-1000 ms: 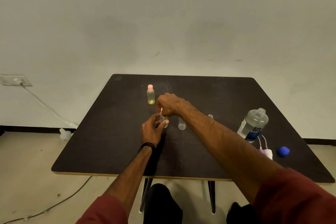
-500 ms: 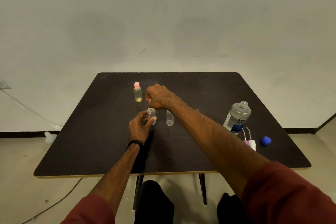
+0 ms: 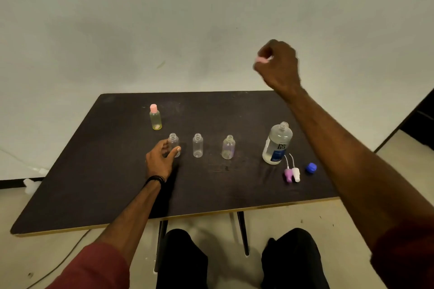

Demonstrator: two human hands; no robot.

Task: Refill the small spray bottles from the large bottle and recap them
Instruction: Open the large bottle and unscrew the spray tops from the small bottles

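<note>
- Steadying the leftmost open small bottle point(image 3: 174, 146), the left hand point(image 3: 159, 159) wraps thumb and fingers loosely round its lower body on the table point(image 3: 94, 171).
- The right hand point(image 3: 278, 65) is raised well above the table, clenched on a pink spray cap point(image 3: 262, 59).
- Two more uncapped small bottles point(image 3: 197, 145) point(image 3: 228, 147) stand in a row beside it; a capped yellowish bottle point(image 3: 155, 117) stands behind.
- The large bottle point(image 3: 277, 143) stands open at the right, near two loose spray caps point(image 3: 292, 174) and its blue cap point(image 3: 311, 167).
- Empty thin plastic bottles are likely light and easily tipped; hold low on the body.
- The large bottle looks heavier and smooth; grasp around its middle.
</note>
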